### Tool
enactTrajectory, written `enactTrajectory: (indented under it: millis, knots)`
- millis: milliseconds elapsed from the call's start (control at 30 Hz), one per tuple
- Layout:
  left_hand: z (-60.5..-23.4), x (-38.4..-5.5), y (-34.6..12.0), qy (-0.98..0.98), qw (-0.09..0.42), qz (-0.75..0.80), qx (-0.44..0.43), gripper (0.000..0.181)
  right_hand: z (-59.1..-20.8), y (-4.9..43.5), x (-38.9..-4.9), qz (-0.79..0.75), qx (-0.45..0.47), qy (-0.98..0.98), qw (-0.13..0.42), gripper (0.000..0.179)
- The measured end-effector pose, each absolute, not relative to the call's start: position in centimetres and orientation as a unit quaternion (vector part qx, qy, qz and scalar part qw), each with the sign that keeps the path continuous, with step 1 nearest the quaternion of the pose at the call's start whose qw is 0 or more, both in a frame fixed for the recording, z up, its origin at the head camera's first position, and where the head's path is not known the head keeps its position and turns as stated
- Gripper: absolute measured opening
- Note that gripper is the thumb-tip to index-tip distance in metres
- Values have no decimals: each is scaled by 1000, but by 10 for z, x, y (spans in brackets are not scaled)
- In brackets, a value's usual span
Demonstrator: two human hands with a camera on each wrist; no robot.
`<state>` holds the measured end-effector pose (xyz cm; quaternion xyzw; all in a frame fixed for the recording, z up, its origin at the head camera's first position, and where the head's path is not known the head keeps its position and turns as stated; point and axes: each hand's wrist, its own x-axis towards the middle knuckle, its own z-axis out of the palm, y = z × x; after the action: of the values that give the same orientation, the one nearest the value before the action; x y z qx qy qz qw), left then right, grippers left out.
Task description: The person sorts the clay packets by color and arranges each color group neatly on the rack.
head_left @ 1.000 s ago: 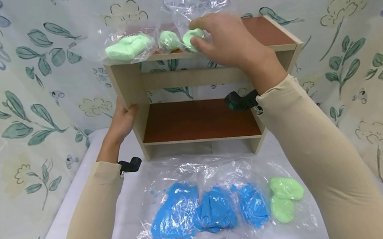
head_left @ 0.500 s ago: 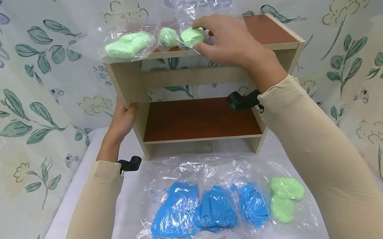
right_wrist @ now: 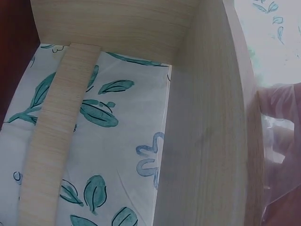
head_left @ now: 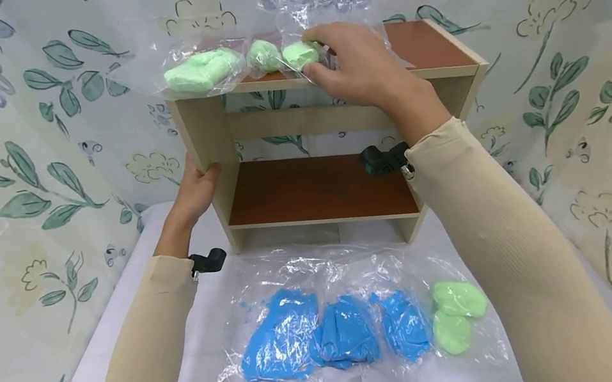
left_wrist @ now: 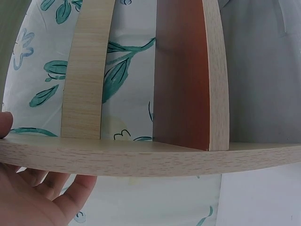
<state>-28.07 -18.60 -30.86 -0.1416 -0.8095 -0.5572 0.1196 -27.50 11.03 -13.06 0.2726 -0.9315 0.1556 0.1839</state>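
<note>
In the head view, the right hand pinches with thumb and fingers a clear plastic bag at its pale green lump — on the top of a wooden shelf unit, upper centre. The left hand grips its side panel, left of centre. Two bagged green lumps lie to the left — bagged blue lumps at lower centre.

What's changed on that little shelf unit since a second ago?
The three green-filled bags on top of the shelf unit slid slightly left, along with the right hand. Nothing was visibly let go: it still holds the rightmost bag, and the left hand still grips the side. The blue and green bags in front stayed put.
</note>
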Motion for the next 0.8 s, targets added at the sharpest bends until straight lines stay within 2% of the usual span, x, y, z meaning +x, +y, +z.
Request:
enactTrajectory:
  millis: [367,467,567,800]
  knots:
    - [-294,-261,-177,-813,109,-555,-138,62,-128,115,-267,167,268,-934,167,54]
    - [-293,-259,-176,-814,108,-555,-134,62,-130,118,-259,180,261,-931,181,53]
    - [-294,-264,-178,-811,112,-557,-138,63,-134,123,-247,191,263,-916,234,50]
    - [-310,-283,-186,-816,115,-553,-121,67,-162,137,-214,274,304,-806,429,35]
